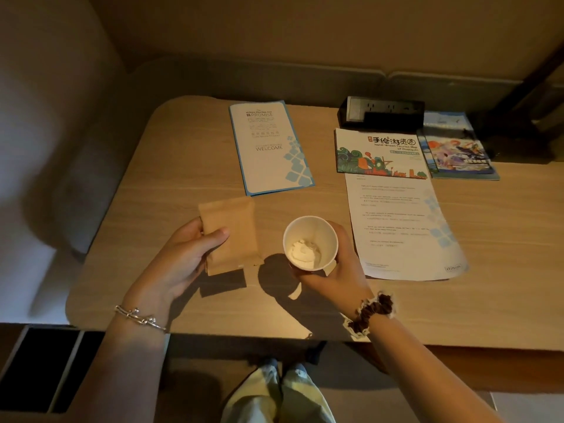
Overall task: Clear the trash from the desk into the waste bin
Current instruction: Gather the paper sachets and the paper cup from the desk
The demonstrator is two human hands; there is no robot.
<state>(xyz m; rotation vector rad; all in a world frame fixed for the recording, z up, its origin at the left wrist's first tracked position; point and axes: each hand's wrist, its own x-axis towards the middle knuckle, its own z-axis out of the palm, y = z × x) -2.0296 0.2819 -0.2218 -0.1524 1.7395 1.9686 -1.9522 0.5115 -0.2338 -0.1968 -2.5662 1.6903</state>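
Nearest the camera, two trouser legs (pixel 279 395) show below the front edge of the wooden desk (pixel 503 239). Above that edge, the left hand (pixel 180 257), with a silver bracelet (pixel 139 318) on its wrist, is clamped on the left side of a flat brown paper packet (pixel 235 236), thumb pressed on top and fingers underneath; the packet is lifted a little, and its shadow falls on the surface below it. Just beside it, the right hand (pixel 338 264), with a brown scrunchie (pixel 370 312) on its wrist, is wrapped around a white paper cup (pixel 310 243) held tilted toward the camera above the surface, so that a crumpled white wad (pixel 302 251) shows at its bottom. Both pieces of trash are near the middle of the front half of the surface. To the right of the cup lies a printed letter sheet (pixel 403 227), flat on the surface. Farther back, a blue-edged welcome leaflet (pixel 270 148) lies toward the middle, and a tourist map (pixel 380 154) overlaps the top of the letter. Beside the map, near the right rear, lies a colourful booklet (pixel 457 148). At the rear edge stands a black socket box (pixel 383 112).
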